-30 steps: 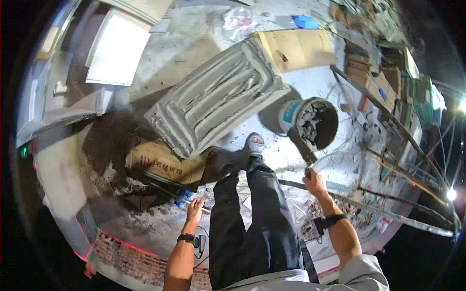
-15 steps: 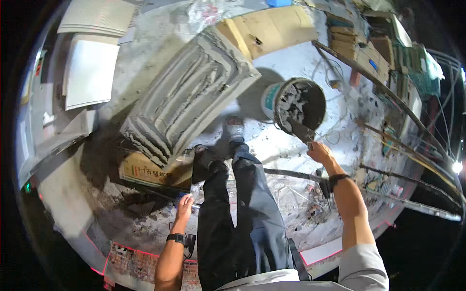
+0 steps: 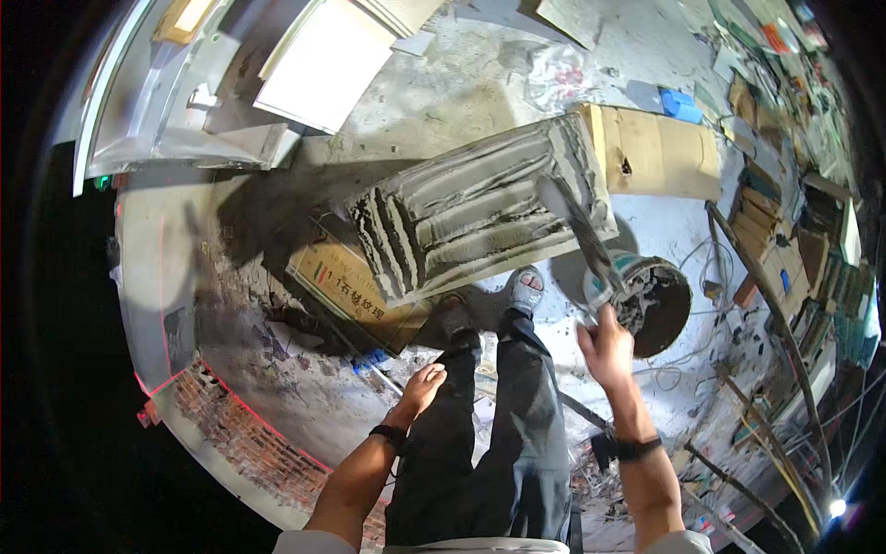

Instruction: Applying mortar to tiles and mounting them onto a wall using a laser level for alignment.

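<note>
My right hand [image 3: 606,349] is closed around the handle of a long-bladed trowel [image 3: 591,235]. The mortar-smeared blade reaches up and left, its tip over the right part of a large slab [image 3: 480,203] coated in ridged grey mortar. Whether the tip touches the mortar, I cannot tell. Just right of that hand, a bucket [image 3: 669,309] holds more grey mortar. My left hand [image 3: 425,386], fingers curled and nothing visible in them, hangs beside my left leg. Beneath the slab's near left corner lies a printed cardboard box [image 3: 346,286].
A flattened cardboard piece [image 3: 660,152] lies at the slab's far right end. Pale panels [image 3: 328,65] stand at the far left. Boards and scrap [image 3: 766,222] are piled on the right, along a long pole [image 3: 766,286]. A blue-ended tool [image 3: 371,360] lies near the box.
The trowel has come out of the bucket and swung left over the slab in my right hand. My view has turned left, so the slab and bucket sit further right.
</note>
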Demonstrator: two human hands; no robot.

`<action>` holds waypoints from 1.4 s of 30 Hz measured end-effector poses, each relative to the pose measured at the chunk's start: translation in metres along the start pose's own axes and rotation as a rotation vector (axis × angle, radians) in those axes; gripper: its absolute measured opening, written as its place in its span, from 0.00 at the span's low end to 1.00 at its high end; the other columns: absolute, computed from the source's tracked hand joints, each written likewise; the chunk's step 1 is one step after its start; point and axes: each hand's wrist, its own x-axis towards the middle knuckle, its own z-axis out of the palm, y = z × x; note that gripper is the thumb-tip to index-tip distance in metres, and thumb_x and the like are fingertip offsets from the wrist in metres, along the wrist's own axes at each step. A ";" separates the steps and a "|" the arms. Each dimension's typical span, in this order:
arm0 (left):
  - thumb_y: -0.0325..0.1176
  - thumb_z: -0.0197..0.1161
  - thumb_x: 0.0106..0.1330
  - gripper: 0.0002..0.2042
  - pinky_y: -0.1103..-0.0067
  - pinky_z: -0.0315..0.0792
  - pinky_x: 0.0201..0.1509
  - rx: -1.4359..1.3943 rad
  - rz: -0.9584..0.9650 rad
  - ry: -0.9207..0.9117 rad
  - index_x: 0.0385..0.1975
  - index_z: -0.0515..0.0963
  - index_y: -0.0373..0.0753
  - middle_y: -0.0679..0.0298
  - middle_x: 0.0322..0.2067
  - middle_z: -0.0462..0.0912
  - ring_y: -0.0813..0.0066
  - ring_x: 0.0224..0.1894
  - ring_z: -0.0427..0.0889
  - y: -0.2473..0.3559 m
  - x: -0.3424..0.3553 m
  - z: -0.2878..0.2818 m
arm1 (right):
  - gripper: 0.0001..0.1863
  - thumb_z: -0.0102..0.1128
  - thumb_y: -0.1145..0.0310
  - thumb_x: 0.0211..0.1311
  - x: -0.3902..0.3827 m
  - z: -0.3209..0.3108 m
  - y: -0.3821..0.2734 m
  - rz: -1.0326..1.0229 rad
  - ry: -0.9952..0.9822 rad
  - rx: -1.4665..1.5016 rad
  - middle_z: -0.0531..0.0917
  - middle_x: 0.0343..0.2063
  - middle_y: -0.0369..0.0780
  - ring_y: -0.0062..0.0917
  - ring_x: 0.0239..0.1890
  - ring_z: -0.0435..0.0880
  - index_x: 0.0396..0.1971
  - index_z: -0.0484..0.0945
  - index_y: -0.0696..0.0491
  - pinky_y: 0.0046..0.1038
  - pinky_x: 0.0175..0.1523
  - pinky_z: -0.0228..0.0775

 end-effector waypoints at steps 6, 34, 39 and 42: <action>0.44 0.56 0.68 0.21 0.76 0.69 0.57 -0.144 -0.148 0.105 0.52 0.75 0.35 0.56 0.50 0.80 0.66 0.54 0.78 -0.035 -0.010 -0.007 | 0.18 0.54 0.58 0.59 0.117 0.088 -0.050 -0.077 -0.162 -0.110 0.82 0.25 0.51 0.50 0.31 0.82 0.41 0.67 0.56 0.47 0.38 0.72; 0.41 0.57 0.66 0.20 0.74 0.69 0.55 0.143 -0.076 0.118 0.50 0.75 0.31 0.54 0.47 0.80 0.67 0.48 0.78 -0.073 -0.006 -0.076 | 0.14 0.55 0.60 0.59 -0.062 0.034 0.094 0.365 -0.078 -0.110 0.80 0.26 0.48 0.39 0.28 0.81 0.34 0.76 0.57 0.39 0.31 0.72; 0.40 0.60 0.65 0.21 0.79 0.69 0.53 -0.114 -0.191 0.174 0.52 0.73 0.32 0.59 0.45 0.80 0.72 0.47 0.77 -0.071 0.000 -0.090 | 0.17 0.55 0.57 0.58 -0.137 0.016 0.161 0.671 0.035 0.072 0.77 0.14 0.46 0.35 0.16 0.79 0.29 0.77 0.58 0.37 0.27 0.72; 0.31 0.60 0.66 0.15 0.80 0.69 0.52 0.028 -0.061 0.100 0.50 0.75 0.32 0.63 0.45 0.79 0.75 0.46 0.77 -0.069 0.007 -0.100 | 0.15 0.53 0.60 0.60 -0.158 0.005 0.195 0.191 0.033 -0.436 0.82 0.27 0.48 0.39 0.29 0.83 0.36 0.76 0.56 0.40 0.35 0.74</action>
